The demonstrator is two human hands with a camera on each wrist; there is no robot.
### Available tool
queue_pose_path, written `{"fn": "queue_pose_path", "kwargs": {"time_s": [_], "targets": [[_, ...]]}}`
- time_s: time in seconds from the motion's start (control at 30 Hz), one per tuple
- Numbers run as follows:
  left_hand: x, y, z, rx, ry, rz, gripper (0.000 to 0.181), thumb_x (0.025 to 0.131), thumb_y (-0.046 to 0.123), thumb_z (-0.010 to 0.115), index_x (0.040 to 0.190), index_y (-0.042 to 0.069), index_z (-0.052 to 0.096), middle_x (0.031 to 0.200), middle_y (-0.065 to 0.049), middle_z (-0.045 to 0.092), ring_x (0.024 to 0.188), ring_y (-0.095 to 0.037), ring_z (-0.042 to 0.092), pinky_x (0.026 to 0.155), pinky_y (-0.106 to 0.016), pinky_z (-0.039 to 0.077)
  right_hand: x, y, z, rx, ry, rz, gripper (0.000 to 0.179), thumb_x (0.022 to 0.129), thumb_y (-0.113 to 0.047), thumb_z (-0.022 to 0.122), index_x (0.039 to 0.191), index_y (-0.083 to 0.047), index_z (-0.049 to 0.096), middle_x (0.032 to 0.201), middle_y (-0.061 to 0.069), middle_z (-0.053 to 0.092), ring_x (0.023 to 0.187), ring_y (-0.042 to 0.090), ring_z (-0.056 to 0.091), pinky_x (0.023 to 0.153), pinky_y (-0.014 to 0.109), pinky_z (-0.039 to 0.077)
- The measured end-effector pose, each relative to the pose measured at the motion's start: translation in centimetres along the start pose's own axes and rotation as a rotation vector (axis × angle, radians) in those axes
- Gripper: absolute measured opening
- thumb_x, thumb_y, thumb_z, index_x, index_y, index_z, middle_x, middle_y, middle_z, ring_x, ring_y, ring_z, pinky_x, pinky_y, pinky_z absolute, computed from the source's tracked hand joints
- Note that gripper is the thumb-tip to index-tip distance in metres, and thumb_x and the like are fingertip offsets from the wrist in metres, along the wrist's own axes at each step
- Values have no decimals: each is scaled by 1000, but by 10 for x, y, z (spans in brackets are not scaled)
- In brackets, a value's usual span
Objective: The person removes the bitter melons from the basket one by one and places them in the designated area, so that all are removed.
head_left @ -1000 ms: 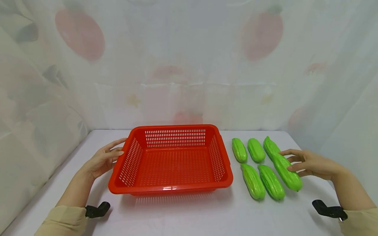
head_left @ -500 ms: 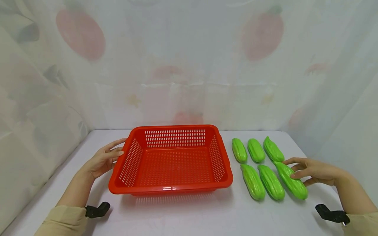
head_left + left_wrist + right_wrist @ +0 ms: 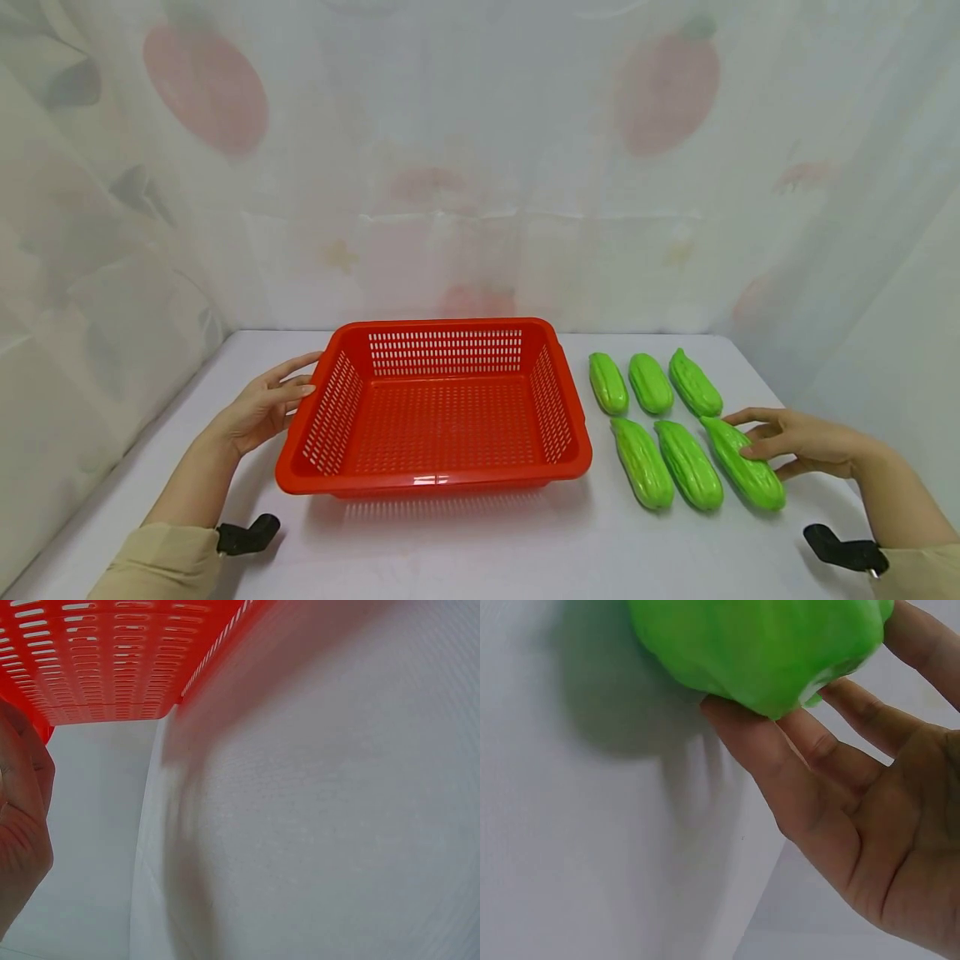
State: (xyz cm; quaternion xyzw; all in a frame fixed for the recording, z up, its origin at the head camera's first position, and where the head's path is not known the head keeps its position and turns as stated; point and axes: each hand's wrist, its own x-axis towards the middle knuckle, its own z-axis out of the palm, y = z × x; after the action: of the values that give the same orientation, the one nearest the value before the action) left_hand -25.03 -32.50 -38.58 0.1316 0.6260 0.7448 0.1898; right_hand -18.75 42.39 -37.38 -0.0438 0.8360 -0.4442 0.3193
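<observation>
A red plastic basket (image 3: 442, 479) stands on the table with nothing inside. My left hand (image 3: 258, 410) is at its left side, its fingertips touching the outer wall by the rim; in the left wrist view part of this hand (image 3: 22, 825) shows beside the slatted wall. Over on the right, my right hand (image 3: 806, 442) holds a green ridged gourd (image 3: 746, 467) at the front right, thumb on its near side and fingers on the far side. The right wrist view shows the gourd's end (image 3: 757, 645) above the fingers; the rest is out of frame.
Left of the held gourd lie two front gourds, a near one (image 3: 688, 465) and a far one (image 3: 642, 464). Behind them a back row has a left gourd (image 3: 608, 383), a middle one (image 3: 651, 383) and a right one (image 3: 695, 383). Patterned curtains (image 3: 480, 167) surround the table.
My right hand has moved the held gourd toward the front and slightly right, away from the back right gourd it overlapped. The left hand and basket have stayed still.
</observation>
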Motion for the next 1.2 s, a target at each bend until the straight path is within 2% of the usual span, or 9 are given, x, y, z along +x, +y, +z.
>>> {"fn": "queue_pose_path", "kwargs": {"time_s": [0.17, 0.4, 0.77, 1.03, 1.2], "targets": [[0, 0, 0, -7, 1, 1, 45, 104, 7, 41, 146, 23, 40, 112, 6, 72, 94, -10, 73, 81, -30, 61, 1, 2, 1, 1, -2, 2, 66, 98, -22, 57, 149, 5, 25, 137, 24, 49, 105, 10, 63, 85, 40, 56], [0, -1, -1, -2, 2, 2, 45, 104, 7, 41, 146, 24, 40, 112, 7, 72, 94, -10, 73, 81, -30, 61, 1, 4, 1, 5, -2, 9, 69, 98, -23, 57, 150, 6, 22, 140, 31, 44, 107, 11, 62, 85, 41, 57], [1, -1, -1, 6, -4, 0, 45, 104, 7, 40, 146, 24, 40, 112, 7, 72, 95, -10, 73, 81, -30, 61, 0, -1, 3, 0, 3, 15, 71, 97, -24, 58, 149, 8, 21, 134, 23, 52, 103, 12, 64, 82, 40, 58], [1, 0, -1, 0, -8, 2, 45, 104, 6, 40, 146, 23, 39, 111, 7, 72, 94, -10, 73, 81, -30, 61, 0, -3, 5, -10, 1, 13, 70, 97, -24, 57, 149, 7, 22, 137, 27, 49, 101, 10, 63, 80, 40, 58], [0, 0, 0, 4, -5, 2, 45, 104, 6, 40, 146, 23, 39, 111, 7, 73, 94, -10, 73, 81, -30, 61, 2, -2, 4, -11, 1, 16, 71, 97, -25, 58, 150, 6, 22, 137, 25, 50, 103, 13, 61, 80, 40, 58]]}}
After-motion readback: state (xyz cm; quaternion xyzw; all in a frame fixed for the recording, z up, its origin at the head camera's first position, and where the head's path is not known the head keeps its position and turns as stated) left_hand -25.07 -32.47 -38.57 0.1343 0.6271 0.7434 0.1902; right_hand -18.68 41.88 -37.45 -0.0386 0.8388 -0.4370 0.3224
